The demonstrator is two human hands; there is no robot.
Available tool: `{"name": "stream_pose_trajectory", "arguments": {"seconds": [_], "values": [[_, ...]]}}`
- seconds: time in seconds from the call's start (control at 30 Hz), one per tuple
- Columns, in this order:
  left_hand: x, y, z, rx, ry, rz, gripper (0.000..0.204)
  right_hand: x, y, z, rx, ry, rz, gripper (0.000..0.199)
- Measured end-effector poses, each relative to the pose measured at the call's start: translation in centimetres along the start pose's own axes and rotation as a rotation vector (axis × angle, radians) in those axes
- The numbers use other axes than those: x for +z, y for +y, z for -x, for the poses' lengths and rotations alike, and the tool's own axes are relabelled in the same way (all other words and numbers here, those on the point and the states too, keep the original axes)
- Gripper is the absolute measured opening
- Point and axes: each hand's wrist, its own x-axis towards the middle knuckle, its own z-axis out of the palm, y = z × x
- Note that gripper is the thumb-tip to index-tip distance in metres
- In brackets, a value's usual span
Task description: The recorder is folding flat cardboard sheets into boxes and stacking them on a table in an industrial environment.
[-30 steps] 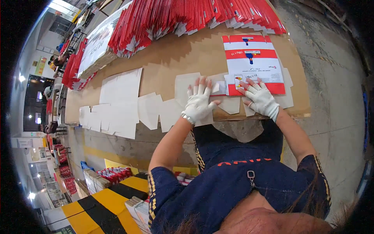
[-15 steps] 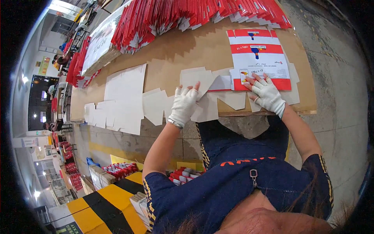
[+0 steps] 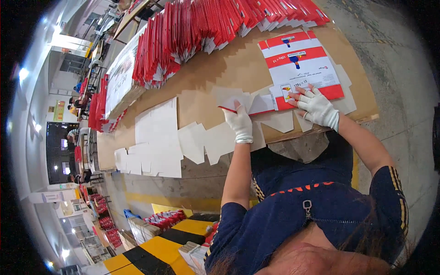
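A flat carton blank (image 3: 302, 69) in red and white lies on the table in front of me, its printed side up at the right and grey undersides showing at the left. My right hand (image 3: 317, 107), in a white fingerless glove, rests flat on the lower part of the printed panel with fingers spread. My left hand (image 3: 239, 121), gloved the same way, grips a raised grey flap (image 3: 227, 97) whose red edge shows by the fingertips. Part of the flap is blurred. Further left, unprinted grey blanks (image 3: 158, 137) lie flat.
A long row of folded red and white cartons (image 3: 197, 30) stands along the table's far edge. At the far left is a stack of flat white boards (image 3: 123, 78). Brown sheeting covers the table (image 3: 206, 78). Yellow and black striped boxes (image 3: 151, 252) stand lower left.
My left hand has moved right and closed on the flap, which now stands raised with its red edge showing. My right hand stays on the printed panel. The view has turned slightly.
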Motion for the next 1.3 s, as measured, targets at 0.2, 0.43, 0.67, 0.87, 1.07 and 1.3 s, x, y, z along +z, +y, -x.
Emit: {"name": "stream_pose_trajectory", "arguments": {"seconds": [0.2,0.43,0.67,0.87,1.07,1.3], "values": [[-0.1,-1.6,-0.5,0.641,-0.454,-0.567,0.07,-0.6,0.2,-1.2,-0.022,0.069,0.135,0.052],[0.7,2.1,0.8,0.75,-0.748,-0.882,0.076,-0.5,0.6,-1.3,0.001,0.016,0.156,0.05],[1.8,1.0,1.3,0.638,-0.653,-1.13,0.068,1.2,-0.3,-0.9,-0.024,0.071,0.24,0.048],[2.4,1.4,1.8,0.598,-0.659,-1.219,0.065,2.1,-0.4,-0.5,-0.017,0.062,0.267,0.045],[2.2,1.7,1.2,0.586,-0.671,-1.081,0.059,2.3,-0.2,-0.6,-0.023,0.048,0.193,0.044],[3.9,3.4,-0.2,0.401,-0.753,-0.956,0.066,2.9,0.5,-0.8,-0.046,0.017,0.246,0.044]]}}
